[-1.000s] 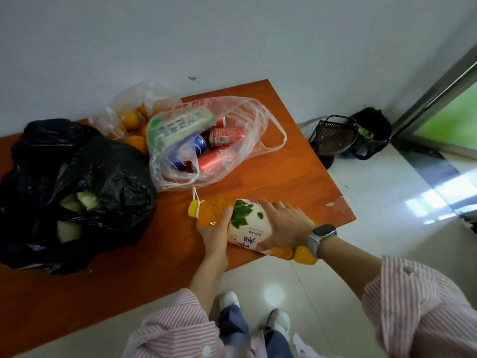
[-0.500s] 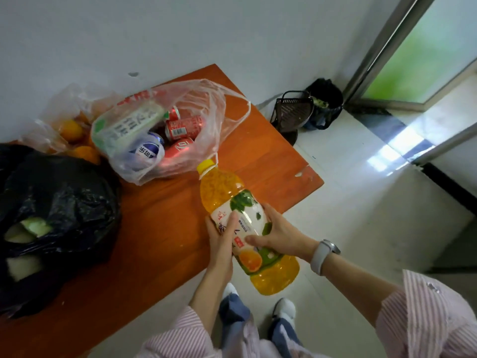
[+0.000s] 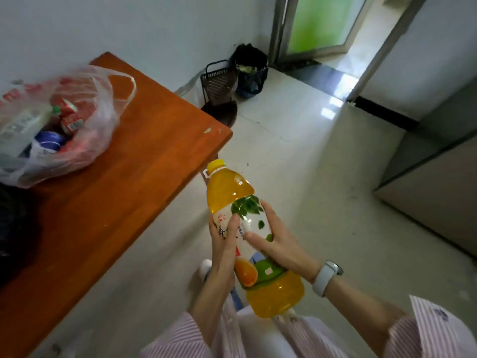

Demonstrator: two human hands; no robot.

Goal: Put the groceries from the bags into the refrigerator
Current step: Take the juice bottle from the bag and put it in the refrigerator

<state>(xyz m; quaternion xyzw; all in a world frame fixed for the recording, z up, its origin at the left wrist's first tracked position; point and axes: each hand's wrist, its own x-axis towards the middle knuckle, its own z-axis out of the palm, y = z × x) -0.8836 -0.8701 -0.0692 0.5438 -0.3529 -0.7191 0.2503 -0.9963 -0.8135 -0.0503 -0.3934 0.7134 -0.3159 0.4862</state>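
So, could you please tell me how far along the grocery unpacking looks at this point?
Early on. Nothing shows as put away yet, and no open refrigerator is in view. In hand: the orange juice bottle, gripped by the left hand and right hand, is off the table and over the floor. Left: the clear bag on the table, holding red cans and other drinks.

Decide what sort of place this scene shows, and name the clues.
Probably a plain room in a home or flat, near a doorway. Clues: a wooden table holding a shopping bag of cans, a tiled floor, and a bin beside a glass door.
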